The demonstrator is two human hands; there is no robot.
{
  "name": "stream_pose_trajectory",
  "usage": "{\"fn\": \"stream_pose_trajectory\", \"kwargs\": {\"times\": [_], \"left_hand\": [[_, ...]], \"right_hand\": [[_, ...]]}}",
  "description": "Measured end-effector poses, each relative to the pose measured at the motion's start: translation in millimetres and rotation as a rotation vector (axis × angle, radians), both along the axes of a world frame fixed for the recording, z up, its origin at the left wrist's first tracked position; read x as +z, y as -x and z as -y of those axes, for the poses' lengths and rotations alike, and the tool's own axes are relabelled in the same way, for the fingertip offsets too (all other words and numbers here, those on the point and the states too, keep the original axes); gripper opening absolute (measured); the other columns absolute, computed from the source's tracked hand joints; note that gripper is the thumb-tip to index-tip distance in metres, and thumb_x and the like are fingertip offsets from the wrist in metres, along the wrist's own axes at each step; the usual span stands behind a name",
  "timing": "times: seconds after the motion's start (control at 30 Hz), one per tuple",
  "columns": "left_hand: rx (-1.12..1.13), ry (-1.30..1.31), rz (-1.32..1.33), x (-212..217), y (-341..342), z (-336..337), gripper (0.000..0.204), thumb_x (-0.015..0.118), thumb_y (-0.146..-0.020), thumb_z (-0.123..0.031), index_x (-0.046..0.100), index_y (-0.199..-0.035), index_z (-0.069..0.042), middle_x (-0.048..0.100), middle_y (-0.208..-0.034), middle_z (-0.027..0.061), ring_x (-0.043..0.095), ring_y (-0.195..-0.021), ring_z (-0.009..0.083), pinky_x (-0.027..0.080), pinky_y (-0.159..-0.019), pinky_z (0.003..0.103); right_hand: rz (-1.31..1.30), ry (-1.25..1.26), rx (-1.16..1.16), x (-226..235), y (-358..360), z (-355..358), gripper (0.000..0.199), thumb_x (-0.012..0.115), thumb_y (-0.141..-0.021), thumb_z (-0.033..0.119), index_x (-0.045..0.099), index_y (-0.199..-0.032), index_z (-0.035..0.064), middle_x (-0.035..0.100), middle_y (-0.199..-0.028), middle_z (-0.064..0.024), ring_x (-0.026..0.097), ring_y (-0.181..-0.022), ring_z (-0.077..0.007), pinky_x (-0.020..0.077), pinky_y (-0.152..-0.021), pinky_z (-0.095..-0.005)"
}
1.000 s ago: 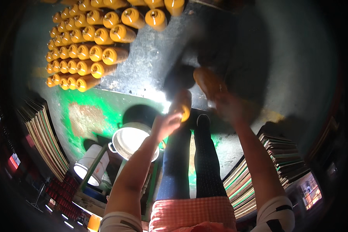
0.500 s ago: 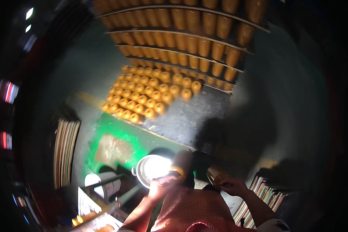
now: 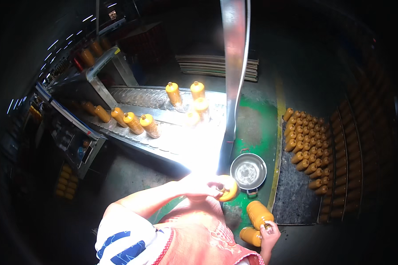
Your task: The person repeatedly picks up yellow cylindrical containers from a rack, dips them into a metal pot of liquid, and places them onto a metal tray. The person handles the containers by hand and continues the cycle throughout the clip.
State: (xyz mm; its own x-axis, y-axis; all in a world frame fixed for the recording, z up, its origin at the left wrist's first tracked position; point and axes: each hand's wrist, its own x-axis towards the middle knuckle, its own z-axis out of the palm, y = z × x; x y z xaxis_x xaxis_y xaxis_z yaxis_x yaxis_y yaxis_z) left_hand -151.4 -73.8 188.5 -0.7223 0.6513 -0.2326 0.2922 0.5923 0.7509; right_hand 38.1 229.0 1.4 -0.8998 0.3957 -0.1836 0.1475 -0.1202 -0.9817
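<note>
My left hand (image 3: 203, 185) grips one orange bottle (image 3: 229, 187) by its neck, just below a brightly lit conveyor (image 3: 163, 128). Low on the right, my right hand (image 3: 269, 233) holds two orange bottles (image 3: 257, 213) by their tops, one pointing up and one lying lower left. On the conveyor stand several more orange bottles (image 3: 132, 123), some upright near the glare and some lying in a row further left.
A round metal pot (image 3: 248, 171) sits on the green floor patch next to a tall metal post (image 3: 232, 79). Rows of orange bottles (image 3: 307, 141) lie on a dark mat at the right, with racks of more behind. Stacked flat boards (image 3: 216, 66) lie beyond the conveyor.
The view has swung from the bottle rows on the floor to the conveyor. Both hands still carry bottles, and the left hand is now up by the conveyor's edge.
</note>
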Motion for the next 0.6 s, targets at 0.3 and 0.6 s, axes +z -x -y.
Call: {"fn": "stream_pose_trajectory", "kwargs": {"times": [0.3,0.6], "left_hand": [[0.853,-0.348,-0.084,159,31,176,0.024,0.076,-0.082,-0.002,0.071,-0.105,-0.003,0.06,-0.066,-0.0031,0.049,-0.052,0.0017,0.036,-0.047,0.018],[1.069,-0.45,-0.41,215,178,343,0.03,0.068,-0.087,-0.001,0.065,-0.116,0.003,0.054,-0.066,-0.0033,0.041,-0.046,0.001,0.032,-0.044,0.018]], "right_hand": [[0.031,0.007,0.245,69,60,33,0.017,0.068,-0.083,-0.01,0.063,-0.097,-0.0013,0.053,-0.061,0.0026,0.046,-0.045,-0.003,0.0337,-0.042,-0.0197],[-0.001,-0.014,0.086,92,160,87,0.02,0.064,-0.086,-0.01,0.062,-0.102,0.0012,0.052,-0.06,0.0026,0.04,-0.042,-0.0028,0.0295,-0.039,-0.0202]]}}
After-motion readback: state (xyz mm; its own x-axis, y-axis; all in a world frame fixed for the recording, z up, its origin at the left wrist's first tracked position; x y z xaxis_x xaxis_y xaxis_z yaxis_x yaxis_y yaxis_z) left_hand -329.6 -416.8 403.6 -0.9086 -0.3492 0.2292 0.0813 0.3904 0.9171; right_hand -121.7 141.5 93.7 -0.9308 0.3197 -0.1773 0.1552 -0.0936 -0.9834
